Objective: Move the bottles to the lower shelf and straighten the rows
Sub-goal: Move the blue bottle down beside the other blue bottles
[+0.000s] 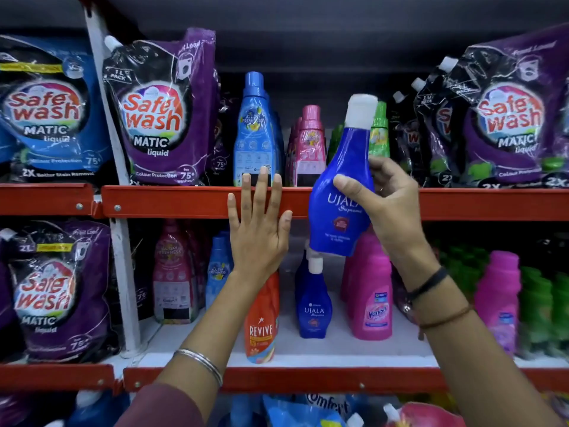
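My right hand (391, 208) grips a dark blue Ujala bottle (341, 186) with a white cap, held in the air in front of the red edge of the upper shelf (184, 201), tilted slightly right. My left hand (257, 232) is open with fingers spread, raised flat in front of that same red edge, holding nothing. On the white lower shelf (338, 346) stand another Ujala bottle (312, 306), an orange Revive bottle (261, 322) and a pink Vanish bottle (371, 300). On the upper shelf stand a light blue bottle (254, 131), pink bottles (309, 146) and a green bottle (379, 131).
Safewash pouches (163, 109) fill the upper shelf left and right, and one (55, 291) stands at the lower left. More pink (497, 297) and green bottles (542, 309) stand at the lower right. A white upright post (123, 272) divides the shelving. Comfort packs (326, 408) lie below.
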Action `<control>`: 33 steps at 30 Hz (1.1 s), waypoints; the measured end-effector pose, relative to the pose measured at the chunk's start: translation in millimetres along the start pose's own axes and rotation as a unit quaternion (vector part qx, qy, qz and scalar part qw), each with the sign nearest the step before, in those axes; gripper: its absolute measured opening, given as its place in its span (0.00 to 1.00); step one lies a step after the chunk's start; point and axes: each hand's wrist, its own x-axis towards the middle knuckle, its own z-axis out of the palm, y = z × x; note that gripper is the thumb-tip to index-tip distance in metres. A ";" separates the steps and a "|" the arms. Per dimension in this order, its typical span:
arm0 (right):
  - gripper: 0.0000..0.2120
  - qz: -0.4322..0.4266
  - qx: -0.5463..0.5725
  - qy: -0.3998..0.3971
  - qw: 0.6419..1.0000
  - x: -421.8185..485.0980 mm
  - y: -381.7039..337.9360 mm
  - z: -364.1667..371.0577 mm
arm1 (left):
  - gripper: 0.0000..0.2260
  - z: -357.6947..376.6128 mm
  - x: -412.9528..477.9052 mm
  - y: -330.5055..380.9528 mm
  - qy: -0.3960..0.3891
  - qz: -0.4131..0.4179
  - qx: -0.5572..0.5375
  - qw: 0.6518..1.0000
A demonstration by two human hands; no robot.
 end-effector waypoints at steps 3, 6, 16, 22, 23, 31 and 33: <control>0.19 0.040 -0.002 -0.030 0.999 -21.6 19.0 -8.2 | 0.25 -0.6 0.5 -0.3 0.002 0.000 -0.004 1.000; 0.22 0.078 -0.021 -0.049 0.996 -42.5 44.8 -14.9 | 0.25 -0.6 -0.3 0.3 0.008 0.002 -0.001 1.000; 0.24 0.211 -0.080 -0.095 0.969 -97.1 140.3 -20.6 | 0.25 0.0 -0.9 0.3 0.011 -0.002 -0.004 1.000; 0.32 0.260 -0.111 -0.121 0.952 -119.4 178.0 -14.1 | 0.24 1.8 -0.9 -0.1 0.016 0.001 -0.003 1.000; 0.33 0.260 -0.117 -0.124 0.950 -122.3 181.9 -13.0 | 0.24 2.0 -0.6 -0.5 0.015 0.001 -0.004 1.000; 0.28 0.266 -0.122 -0.133 0.947 -126.4 195.3 -11.6 | 0.24 3.4 -0.5 0.2 0.021 0.000 -0.008 1.000; 0.27 0.263 -0.121 -0.143 0.947 -126.5 194.9 -11.4 | 0.24 3.0 -0.4 0.0 0.020 0.000 -0.007 1.000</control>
